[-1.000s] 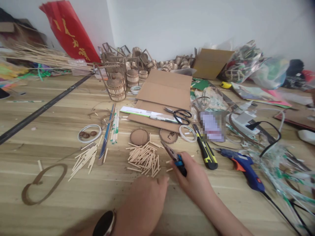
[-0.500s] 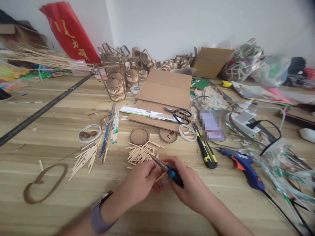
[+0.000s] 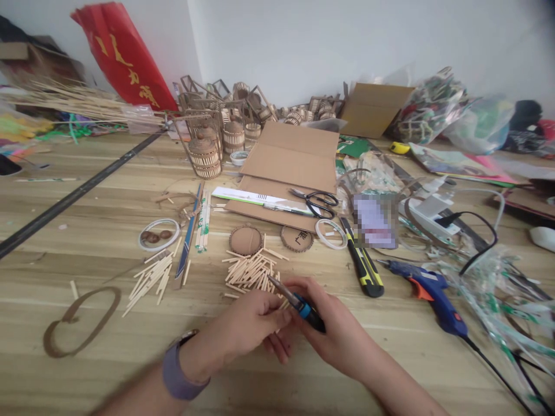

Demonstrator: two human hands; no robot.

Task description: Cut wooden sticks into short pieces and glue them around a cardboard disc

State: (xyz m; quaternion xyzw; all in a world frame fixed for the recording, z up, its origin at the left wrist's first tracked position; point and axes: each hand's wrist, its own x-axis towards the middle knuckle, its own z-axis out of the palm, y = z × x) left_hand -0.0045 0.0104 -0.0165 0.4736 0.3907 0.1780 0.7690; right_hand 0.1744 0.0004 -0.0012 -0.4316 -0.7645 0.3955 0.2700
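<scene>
My right hand point(image 3: 332, 329) is wrapped round a pointed hand tool point(image 3: 303, 306) with a black and blue handle; its narrow metal tip points up and left. Whether it is a knife or pliers cannot be made out. Close against it, my left hand point(image 3: 255, 323) is pinched on a short wooden stick point(image 3: 284, 303), mostly hidden by the fingers. Just beyond the hands lies a pile of short wooden sticks point(image 3: 251, 270). Behind that pile are two round cardboard discs, the left one point(image 3: 245, 240) bare and the right one point(image 3: 297, 238) with dark printing.
On the right lie a yellow-black box cutter point(image 3: 366, 268) and a blue glue gun point(image 3: 433, 289). Black scissors point(image 3: 321, 203) rest on cardboard point(image 3: 288, 153). Left are more sticks point(image 3: 151, 280), a tape roll point(image 3: 141, 241) and a brown strip loop point(image 3: 50, 341). Small stick baskets point(image 3: 206, 159) stand behind.
My left hand has turned and shifted slightly right, closer to my right hand. Less of the stick shows between them. The tool stays almost in place.
</scene>
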